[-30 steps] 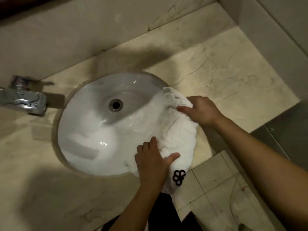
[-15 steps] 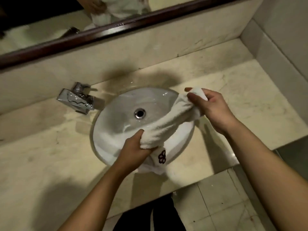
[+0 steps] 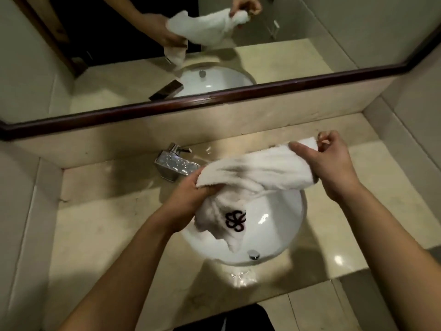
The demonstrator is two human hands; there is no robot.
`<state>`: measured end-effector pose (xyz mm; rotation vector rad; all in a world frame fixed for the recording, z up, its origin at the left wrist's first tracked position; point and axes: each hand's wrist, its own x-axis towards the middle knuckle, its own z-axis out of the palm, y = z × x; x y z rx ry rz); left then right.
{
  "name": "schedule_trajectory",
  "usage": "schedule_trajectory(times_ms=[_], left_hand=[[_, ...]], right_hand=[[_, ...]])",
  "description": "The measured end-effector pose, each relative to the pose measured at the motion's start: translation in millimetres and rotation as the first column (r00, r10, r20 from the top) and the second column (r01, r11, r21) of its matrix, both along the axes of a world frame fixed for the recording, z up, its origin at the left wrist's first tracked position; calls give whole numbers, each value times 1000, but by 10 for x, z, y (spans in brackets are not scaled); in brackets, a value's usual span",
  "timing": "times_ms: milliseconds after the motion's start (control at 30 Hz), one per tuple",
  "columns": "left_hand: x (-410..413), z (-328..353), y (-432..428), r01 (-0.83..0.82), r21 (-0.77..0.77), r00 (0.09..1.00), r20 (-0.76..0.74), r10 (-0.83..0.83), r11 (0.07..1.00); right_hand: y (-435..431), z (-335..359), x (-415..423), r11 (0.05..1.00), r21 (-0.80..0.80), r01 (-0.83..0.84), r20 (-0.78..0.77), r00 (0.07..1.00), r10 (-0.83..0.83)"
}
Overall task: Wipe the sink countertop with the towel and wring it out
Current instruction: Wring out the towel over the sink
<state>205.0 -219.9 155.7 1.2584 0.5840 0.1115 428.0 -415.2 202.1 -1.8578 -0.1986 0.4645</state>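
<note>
A white towel (image 3: pixel 257 172) with a dark embroidered logo is bunched into a thick roll above the white oval sink (image 3: pixel 274 237). My left hand (image 3: pixel 188 201) grips the roll's left end, and the logo end hangs down below it into the basin. My right hand (image 3: pixel 331 163) grips the right end, fingers curled round it. The beige marble countertop (image 3: pixel 100 225) surrounds the sink, with a wet patch in front of the basin.
A chrome faucet (image 3: pixel 175 164) stands behind the sink at the left. A dark-framed mirror (image 3: pixel 214 96) above the backsplash reflects the hands and towel. Walls close in the counter on both sides. Floor tiles lie below the counter's front edge at the right.
The towel went from lying on the sink's right rim to being lifted and stretched between both hands over the basin. The view tilted up, bringing the mirror in.
</note>
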Motion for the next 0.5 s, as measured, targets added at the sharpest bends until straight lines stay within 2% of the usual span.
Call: schedule_trajectory(times_ms=[67, 133, 167, 233, 300, 333, 367, 433, 500], left_hand=[[63, 65, 8, -79, -57, 995, 51, 82, 995], [142, 142, -12, -139, -93, 986, 76, 147, 986], [184, 176, -27, -154, -87, 982, 94, 162, 984], [281, 243, -68, -176, -55, 975, 126, 182, 983], [358, 271, -123, -174, -11, 974, 144, 173, 985], [398, 279, -155, -170, 1, 975, 143, 168, 985], [437, 298, -184, -164, 6, 978, 129, 161, 987], [485, 336, -213, -145, 21, 986, 90, 142, 989], [532, 404, -237, -104, 108, 993, 70, 97, 989]], right_hand=[[-65, 31, -71, 1000, -4, -31, -73, 997, 31], [-166, 58, -150, 985, 28, -168, -193, 966, 170], [-220, 87, -191, 967, 90, -240, -281, 925, 256], [-304, 176, -254, 897, 198, -396, -433, 785, 443], [-307, 244, -316, 773, 195, -604, -457, 641, 616], [-276, 243, -337, 725, 134, -675, -414, 627, 660], [-231, 260, -358, 720, 51, -692, -347, 664, 663], [-155, 247, -339, 808, -44, -588, -239, 791, 563], [-160, 222, -215, 892, 33, -451, -286, 851, 441]])
